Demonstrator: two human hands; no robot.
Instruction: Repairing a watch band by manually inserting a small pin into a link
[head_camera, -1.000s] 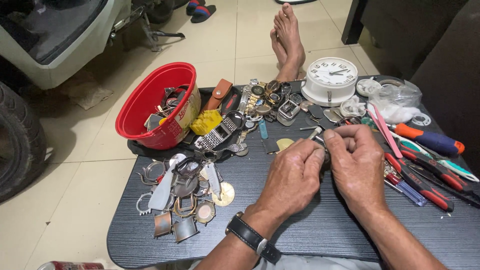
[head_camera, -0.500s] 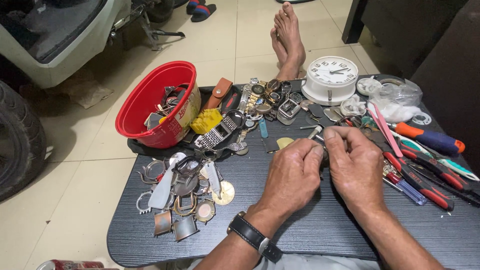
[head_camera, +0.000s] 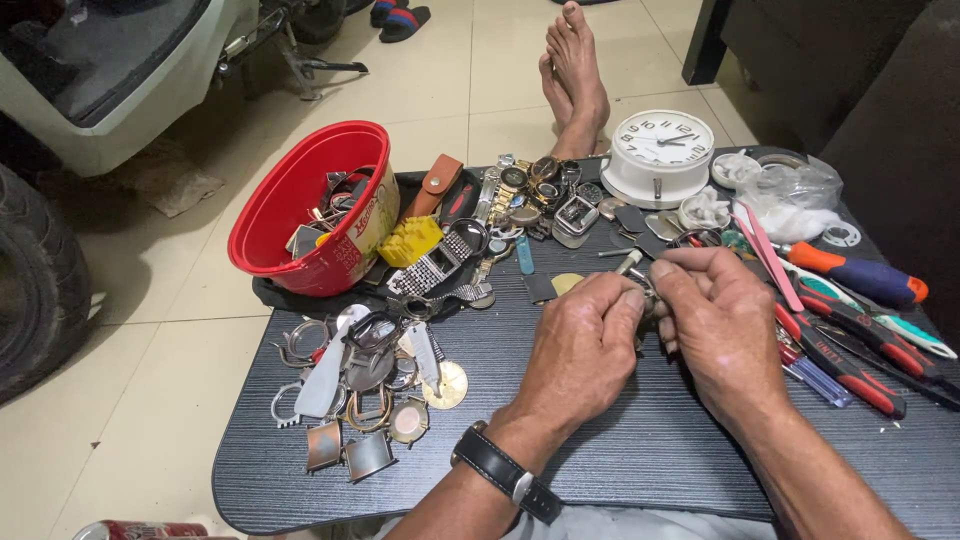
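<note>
Watch cases (head_camera: 365, 400) lie heaped at the worktop's (head_camera: 600, 440) left edge, below a red bowl (head_camera: 300, 205) of parts. Left hand (head_camera: 580, 350) and right hand (head_camera: 715, 325) meet mid-worktop, fingertips pinched together on a small metal part (head_camera: 640, 295) mostly hidden between them. Red-handled pliers (head_camera: 840, 350) lie just right.

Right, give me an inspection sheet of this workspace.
Surface: dark wood-grain table, crowded along its far half.
Job's things: small metal part pinched between both hands, mostly hidden.
Clutter: red bowl of parts, watch cases, wristwatches, white clock, red-handled tools, plastic bag.
Hands: left hand and right hand closed together on the part.
Cables: nothing seen.
Surroundings: tiled floor, scooter, tyre, bare feet.
</note>
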